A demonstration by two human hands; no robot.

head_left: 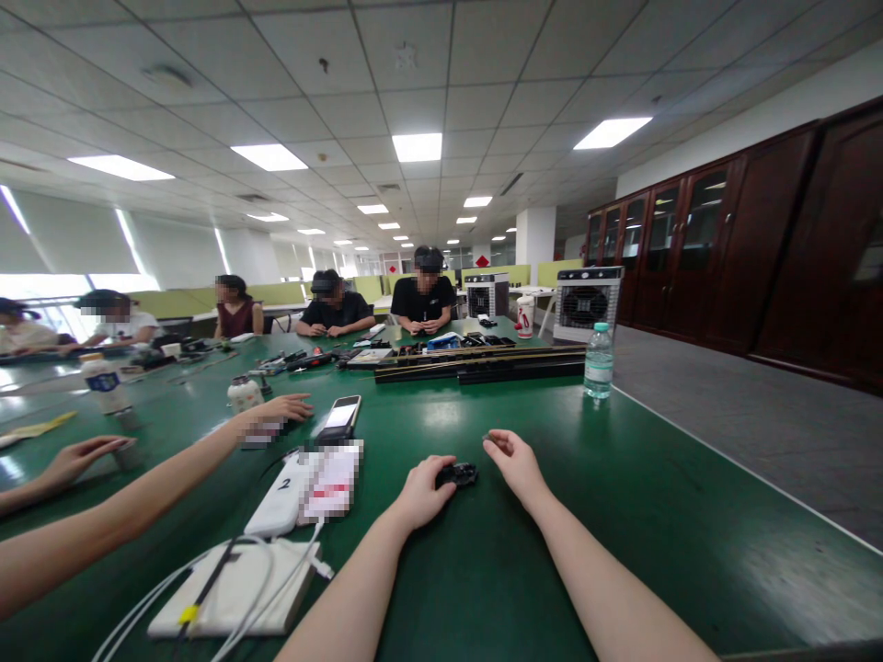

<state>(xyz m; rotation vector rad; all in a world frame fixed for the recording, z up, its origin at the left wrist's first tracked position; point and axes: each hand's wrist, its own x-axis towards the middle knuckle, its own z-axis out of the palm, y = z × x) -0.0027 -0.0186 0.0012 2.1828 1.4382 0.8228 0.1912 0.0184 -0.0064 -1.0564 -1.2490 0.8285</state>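
Observation:
My left hand [422, 492] rests on the green table [621, 515] with its fingers closed on a small black part [458, 474]. My right hand [514, 462] is just right of that part, palm turned up, thumb and forefinger pinched on a tiny dark piece I cannot make out. Both forearms reach in from the bottom edge.
A co-worker's arm and hand [282, 409] reach in from the left beside a smartphone [342, 416]. White power banks [282, 496], a white box with cables [235, 593], a water bottle [598, 360], long black rails [483, 363] and several seated people lie beyond.

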